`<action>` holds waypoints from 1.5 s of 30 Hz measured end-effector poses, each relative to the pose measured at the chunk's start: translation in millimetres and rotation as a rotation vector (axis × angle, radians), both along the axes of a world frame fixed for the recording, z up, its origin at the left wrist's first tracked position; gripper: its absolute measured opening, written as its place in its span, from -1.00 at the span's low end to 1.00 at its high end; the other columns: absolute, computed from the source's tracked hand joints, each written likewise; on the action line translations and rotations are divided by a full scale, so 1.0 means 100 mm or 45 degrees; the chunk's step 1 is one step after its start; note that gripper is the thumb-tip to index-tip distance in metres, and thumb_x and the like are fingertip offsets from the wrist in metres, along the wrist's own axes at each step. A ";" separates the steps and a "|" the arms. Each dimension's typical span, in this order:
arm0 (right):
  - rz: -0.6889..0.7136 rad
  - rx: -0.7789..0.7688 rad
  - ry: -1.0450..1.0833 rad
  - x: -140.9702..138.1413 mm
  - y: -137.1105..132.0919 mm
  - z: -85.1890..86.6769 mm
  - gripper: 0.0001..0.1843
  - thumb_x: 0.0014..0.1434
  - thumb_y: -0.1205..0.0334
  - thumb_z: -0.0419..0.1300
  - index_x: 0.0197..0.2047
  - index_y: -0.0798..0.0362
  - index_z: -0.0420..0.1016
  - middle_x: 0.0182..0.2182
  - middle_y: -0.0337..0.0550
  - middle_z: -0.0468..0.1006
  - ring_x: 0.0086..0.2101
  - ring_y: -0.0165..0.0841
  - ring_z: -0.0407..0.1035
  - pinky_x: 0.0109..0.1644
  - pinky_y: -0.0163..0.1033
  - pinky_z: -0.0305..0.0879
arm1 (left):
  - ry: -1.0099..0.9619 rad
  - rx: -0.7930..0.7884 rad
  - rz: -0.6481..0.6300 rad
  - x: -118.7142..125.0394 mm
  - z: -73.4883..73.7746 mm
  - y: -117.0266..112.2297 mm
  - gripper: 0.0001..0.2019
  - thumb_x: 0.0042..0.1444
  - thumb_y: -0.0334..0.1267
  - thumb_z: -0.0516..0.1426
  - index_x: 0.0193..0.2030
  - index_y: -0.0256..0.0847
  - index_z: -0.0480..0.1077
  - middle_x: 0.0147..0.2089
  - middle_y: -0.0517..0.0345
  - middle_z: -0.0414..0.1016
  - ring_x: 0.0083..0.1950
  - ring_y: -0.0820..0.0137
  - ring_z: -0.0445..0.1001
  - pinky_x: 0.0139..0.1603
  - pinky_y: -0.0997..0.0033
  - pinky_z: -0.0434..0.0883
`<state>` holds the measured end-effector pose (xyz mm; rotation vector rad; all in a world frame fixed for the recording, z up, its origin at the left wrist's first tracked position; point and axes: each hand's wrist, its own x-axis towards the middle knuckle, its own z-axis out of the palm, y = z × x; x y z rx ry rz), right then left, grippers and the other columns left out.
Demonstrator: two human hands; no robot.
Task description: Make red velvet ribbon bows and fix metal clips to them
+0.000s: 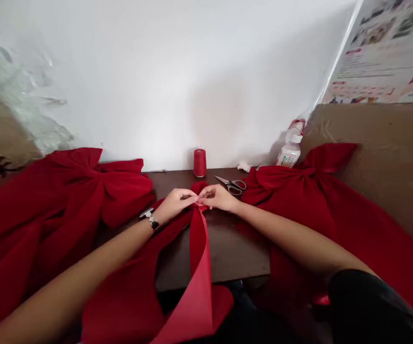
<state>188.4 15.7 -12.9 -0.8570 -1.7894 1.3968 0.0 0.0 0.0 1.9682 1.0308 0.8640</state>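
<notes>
Dark table (230, 255) under a white wall (163, 81) — red velvet bows (66, 191) lie to either side, with a spool of red thread (200, 162) and scissors (232, 185) beyond. Left hand (176, 204) and right hand (219, 198) pinch a red ribbon (199, 243) between their fingertips — it sits mid-table, trailing toward the person.

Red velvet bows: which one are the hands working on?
The middle red bow, pinched at its top by the left hand and right hand. The bow on the left and the bow on the right lie untouched, their centres gathered.
</notes>
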 end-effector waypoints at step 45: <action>-0.132 0.307 -0.034 -0.01 -0.03 -0.07 -0.69 -0.03 0.08 0.34 -0.38 0.17 0.45 -0.51 -0.18 0.52 -0.59 -0.51 0.37 -0.55 -0.44 0.29 | -0.133 -0.421 -0.027 -0.09 0.06 -0.02 -0.66 -0.10 -0.10 0.30 -0.21 -0.27 0.58 -0.16 -0.02 0.62 -0.14 0.25 0.49 -0.02 0.26 0.34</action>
